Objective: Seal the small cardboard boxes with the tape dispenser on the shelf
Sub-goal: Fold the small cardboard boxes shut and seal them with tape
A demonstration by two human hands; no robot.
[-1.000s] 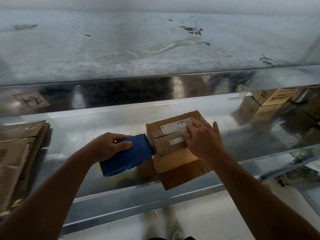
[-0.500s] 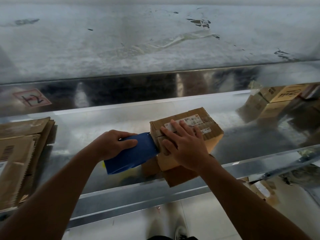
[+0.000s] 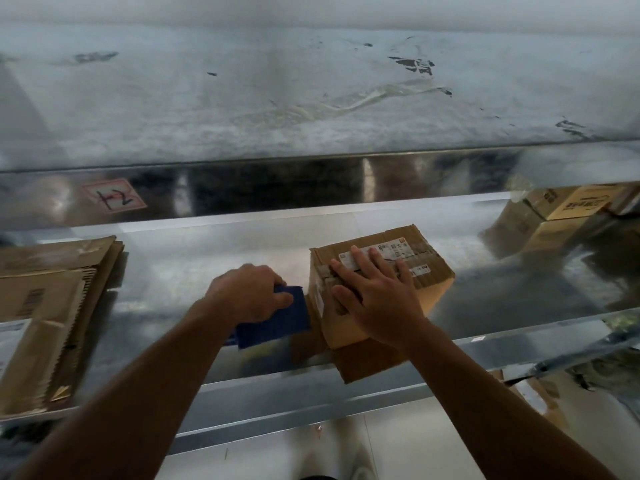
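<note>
A small brown cardboard box (image 3: 429,271) with white labels on top sits on the shiny metal shelf (image 3: 194,271), close to its front edge. My right hand (image 3: 375,294) lies flat on the box's top, fingers spread and straight, pressing down near the left corner. My left hand (image 3: 246,294) grips a blue tape dispenser (image 3: 277,320), whose front end meets the box's left side, low down. The dispenser's tape roll is hidden under my hand.
A stack of flattened cardboard (image 3: 45,317) lies at the shelf's left end. More boxes (image 3: 568,209) stand at the far right. An upper metal shelf (image 3: 311,98) overhangs the work area. Floor and a shoe show below the front rail (image 3: 311,407).
The dispenser has slid down the box's left side, away from the top edge. My right hand has moved from the far side to lie flat across the box's top.
</note>
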